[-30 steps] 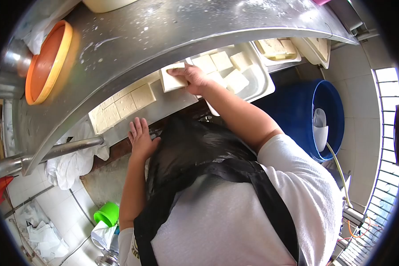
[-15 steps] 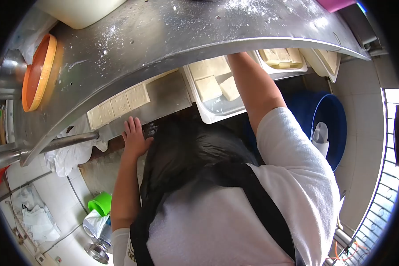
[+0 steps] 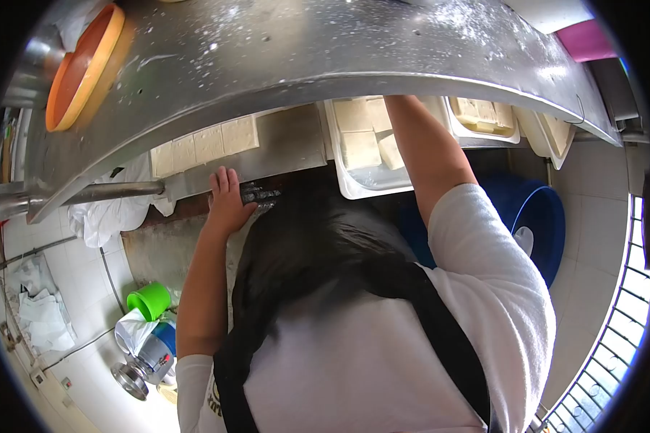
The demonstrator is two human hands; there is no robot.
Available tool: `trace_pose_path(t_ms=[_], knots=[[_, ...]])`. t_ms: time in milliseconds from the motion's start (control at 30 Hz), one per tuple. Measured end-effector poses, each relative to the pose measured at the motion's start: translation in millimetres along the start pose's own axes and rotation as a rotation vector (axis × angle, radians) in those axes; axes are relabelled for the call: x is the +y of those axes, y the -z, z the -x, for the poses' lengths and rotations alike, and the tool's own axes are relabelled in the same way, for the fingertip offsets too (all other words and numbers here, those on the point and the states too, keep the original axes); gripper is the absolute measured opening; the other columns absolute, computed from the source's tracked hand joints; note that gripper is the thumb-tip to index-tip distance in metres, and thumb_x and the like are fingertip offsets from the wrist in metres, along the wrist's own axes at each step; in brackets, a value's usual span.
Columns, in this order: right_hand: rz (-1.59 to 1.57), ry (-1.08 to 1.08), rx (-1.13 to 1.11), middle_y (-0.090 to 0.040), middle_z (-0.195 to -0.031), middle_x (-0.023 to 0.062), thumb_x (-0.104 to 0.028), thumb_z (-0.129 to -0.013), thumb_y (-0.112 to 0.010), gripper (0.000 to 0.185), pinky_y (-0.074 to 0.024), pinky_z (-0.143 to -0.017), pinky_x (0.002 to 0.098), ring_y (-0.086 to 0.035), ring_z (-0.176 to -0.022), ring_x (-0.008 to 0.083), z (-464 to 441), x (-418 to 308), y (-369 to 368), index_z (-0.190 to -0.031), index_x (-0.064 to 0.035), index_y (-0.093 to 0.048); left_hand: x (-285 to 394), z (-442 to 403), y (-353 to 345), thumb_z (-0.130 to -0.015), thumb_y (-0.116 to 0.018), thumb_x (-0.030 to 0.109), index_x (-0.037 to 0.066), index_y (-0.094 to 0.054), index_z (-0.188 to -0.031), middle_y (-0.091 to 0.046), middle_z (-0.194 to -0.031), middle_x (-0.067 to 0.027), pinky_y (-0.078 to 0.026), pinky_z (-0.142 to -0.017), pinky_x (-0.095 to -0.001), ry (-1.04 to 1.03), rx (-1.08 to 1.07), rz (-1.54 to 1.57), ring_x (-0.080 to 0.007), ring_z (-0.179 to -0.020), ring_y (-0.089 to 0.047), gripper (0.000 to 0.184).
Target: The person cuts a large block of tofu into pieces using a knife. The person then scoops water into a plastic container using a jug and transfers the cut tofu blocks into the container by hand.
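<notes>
My left hand (image 3: 227, 198) rests on the front edge of the metal shelf (image 3: 289, 155), fingers stretched out and holding nothing. Just beyond it, a row of pale square blocks that look like tofu (image 3: 204, 146) lies along the shelf. My right forearm (image 3: 430, 137) reaches over a white plastic tub (image 3: 361, 189) and under the upper steel table (image 3: 282, 50). The tabletop hides my right hand, so what it touches cannot be seen. Inside the tub, several tofu blocks (image 3: 359, 149) sit with some liquid, one of them tilted.
Further right, a second tub (image 3: 513, 135) with similar blocks and another pale container (image 3: 549, 137) stand under the table. A blue barrel (image 3: 549, 231) is beside my right arm. An orange round lid (image 3: 87, 68) lies on the table; a green bucket (image 3: 149, 299) stands lower left.
The view has shifted, so the tubs and shelf appear further right and more of the tub's blocks show. My left hand stays on the shelf edge; my right arm still reaches under the table.
</notes>
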State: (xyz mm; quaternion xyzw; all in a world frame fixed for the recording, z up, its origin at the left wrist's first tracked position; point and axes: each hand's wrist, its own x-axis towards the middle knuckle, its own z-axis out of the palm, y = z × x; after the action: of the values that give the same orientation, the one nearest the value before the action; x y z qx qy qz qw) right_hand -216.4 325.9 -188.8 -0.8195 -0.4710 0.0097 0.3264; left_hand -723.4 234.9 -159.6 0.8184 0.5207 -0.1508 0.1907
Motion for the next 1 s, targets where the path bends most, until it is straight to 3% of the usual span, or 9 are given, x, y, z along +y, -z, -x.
trace_pose_path(t_ms=[133,233,300,400,467,600,700,833,1000], knots=[[-0.021,0.449,0.395,-0.069,-0.115,0.0203,-0.020,-0.096,-0.063,0.031,-0.0567,-0.088,0.0485,-0.068,-0.095,0.0388,31,-67,5,-0.123,-0.0041,-0.065,-1,-1,2,-0.087,-0.077,0.043,0.002,-0.010,-0.163,-0.001,-0.171,-0.0236,-0.028,-0.119,-0.0655,0.008,-0.012,0.001,-0.0466,-0.158,-0.002,0.110],[-0.189,0.485,0.077,-0.070,-0.105,0.0240,-0.026,-0.097,-0.059,0.030,-0.0573,-0.083,0.0496,-0.066,-0.091,0.0479,100,-130,-4,-0.117,-0.0061,-0.069,-5,-4,1,-0.088,-0.077,0.040,-0.001,-0.027,-0.159,-0.024,-0.166,-0.0273,-0.032,-0.117,-0.0614,-0.005,0.104,0.029,-0.0496,-0.152,-0.021,0.096],[-0.290,0.139,-0.303,-0.071,-0.096,0.0237,-0.032,-0.096,-0.059,0.033,-0.0581,-0.078,0.0518,-0.066,-0.086,0.0520,145,-201,7,-0.116,-0.0072,-0.070,-21,-25,-19,-0.093,-0.073,0.037,-0.003,-0.040,-0.151,-0.047,-0.152,-0.0273,-0.042,-0.110,-0.0582,-0.140,0.353,0.173,-0.0437,-0.139,-0.046,0.078],[-0.179,-0.074,-0.568,-0.069,-0.118,0.0254,-0.039,-0.095,-0.062,0.046,-0.0504,-0.099,0.0496,-0.064,-0.115,0.0441,175,-232,-47,-0.120,-0.0008,-0.065,-22,-44,-6,-0.100,-0.066,0.034,-0.003,-0.048,-0.143,-0.060,-0.138,-0.0246,-0.050,-0.103,-0.0521,0.027,0.196,0.776,-0.0350,-0.121,-0.062,0.060],[-0.068,-0.202,-0.720,-0.045,-0.151,0.0270,-0.047,-0.093,-0.061,0.075,-0.0352,-0.117,0.0499,-0.036,-0.147,0.0410,185,-252,-68,-0.142,0.0069,-0.046,-15,-48,5,-0.101,-0.064,0.036,-0.004,-0.048,-0.144,-0.060,-0.138,-0.0240,-0.052,-0.100,-0.0496,0.193,0.115,1.209,-0.0342,-0.119,-0.063,0.060],[0.057,-0.491,-0.701,-0.027,-0.161,0.0251,-0.049,-0.088,-0.068,0.098,-0.0298,-0.118,0.0605,-0.017,-0.154,0.0428,186,-299,-86,-0.156,0.0061,-0.022,-17,-58,14,-0.106,-0.055,0.046,-0.007,-0.041,-0.148,-0.051,-0.147,-0.0259,-0.048,-0.108,-0.0482,0.442,-0.064,1.956,-0.0380,-0.127,-0.057,0.069],[-0.049,-0.624,-0.780,-0.024,-0.163,0.0269,-0.049,-0.088,-0.069,0.097,-0.0287,-0.118,0.0633,-0.015,-0.154,0.0450,184,-320,-106,-0.155,0.0062,-0.024,-21,-63,14,-0.107,-0.048,0.051,-0.011,-0.032,-0.152,-0.043,-0.150,-0.0262,-0.038,-0.116,-0.0516,0.256,-0.173,2.092,-0.0379,-0.132,-0.049,0.078],[-0.309,-0.679,-0.871,-0.054,-0.147,0.0200,-0.043,-0.090,-0.072,0.081,-0.0463,-0.112,0.0458,-0.053,-0.137,0.0344,170,-303,-136,-0.149,0.0028,-0.042,-26,-73,10,-0.107,-0.045,0.054,-0.012,-0.027,-0.154,-0.039,-0.153,-0.0274,-0.031,-0.121,-0.0523,0.222,-0.224,2.270,-0.0399,-0.138,-0.044,0.083],[-0.505,-0.724,-0.826,-0.066,-0.135,0.0146,-0.037,-0.085,-0.080,0.072,-0.0580,-0.094,0.0388,-0.071,-0.112,0.0285,163,-274,-129,-0.144,-0.0057,-0.053,-26,-62,24,-0.108,-0.041,0.056,-0.012,-0.017,-0.157,-0.032,-0.159,-0.0296,-0.032,-0.122,-0.0518,0.341,-0.210,2.213,-0.0416,-0.144,-0.039,0.088]])
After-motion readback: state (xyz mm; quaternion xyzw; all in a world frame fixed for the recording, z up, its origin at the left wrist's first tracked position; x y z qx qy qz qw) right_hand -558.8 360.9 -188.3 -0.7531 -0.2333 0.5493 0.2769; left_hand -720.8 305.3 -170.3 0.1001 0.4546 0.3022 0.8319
